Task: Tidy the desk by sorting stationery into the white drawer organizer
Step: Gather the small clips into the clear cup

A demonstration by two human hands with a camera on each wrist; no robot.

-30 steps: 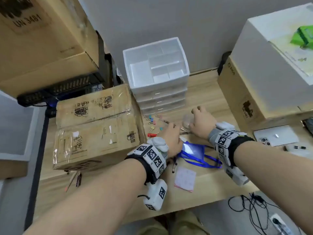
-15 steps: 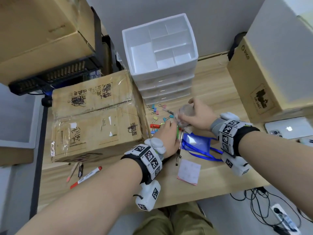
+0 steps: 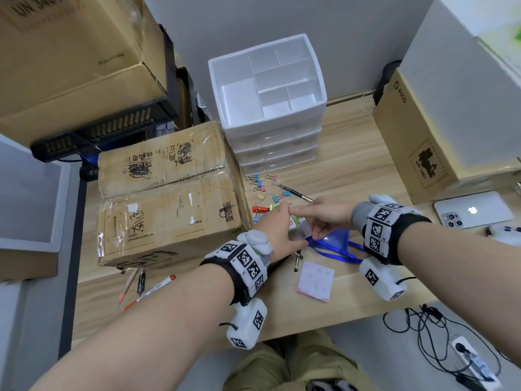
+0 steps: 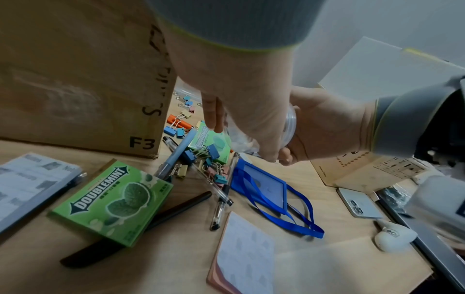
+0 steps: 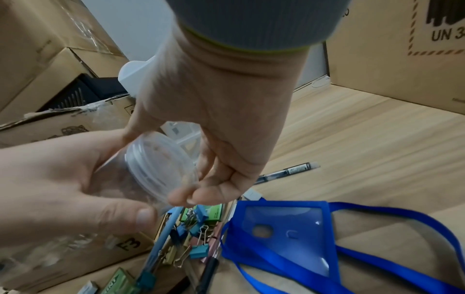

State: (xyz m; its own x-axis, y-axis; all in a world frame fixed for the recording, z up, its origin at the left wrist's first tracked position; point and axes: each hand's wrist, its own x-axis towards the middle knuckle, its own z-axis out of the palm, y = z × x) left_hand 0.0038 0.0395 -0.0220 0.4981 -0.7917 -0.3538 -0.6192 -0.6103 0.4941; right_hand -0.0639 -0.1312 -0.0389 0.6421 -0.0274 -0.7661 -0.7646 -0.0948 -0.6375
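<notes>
A small clear plastic jar [image 5: 118, 185] with a screw lid [image 5: 161, 169] hangs just above the desk, held between both hands. My left hand [image 3: 277, 224] grips the jar's body from the left. My right hand [image 3: 324, 218] pinches the rim of the lid with thumb and fingers [image 5: 191, 197]. The white drawer organizer [image 3: 277, 121] stands at the back of the desk, its open top tray divided into several bare compartments. Coloured binder clips [image 3: 260, 187] and pens [image 3: 293, 191] lie in front of it, under and beyond my hands.
A taped cardboard box [image 3: 166, 193] sits close on the left. A blue badge holder [image 5: 286, 232] with its lanyard, a pink sticky-note pad [image 3: 315, 280] and two green Doublemint boxes [image 4: 113, 201] lie near the hands. Right of them are a phone [image 3: 473, 210] and large cartons.
My right hand lifted the clear jar off the desk and drew it nearer. The left hand has come up and taken hold of its body.
</notes>
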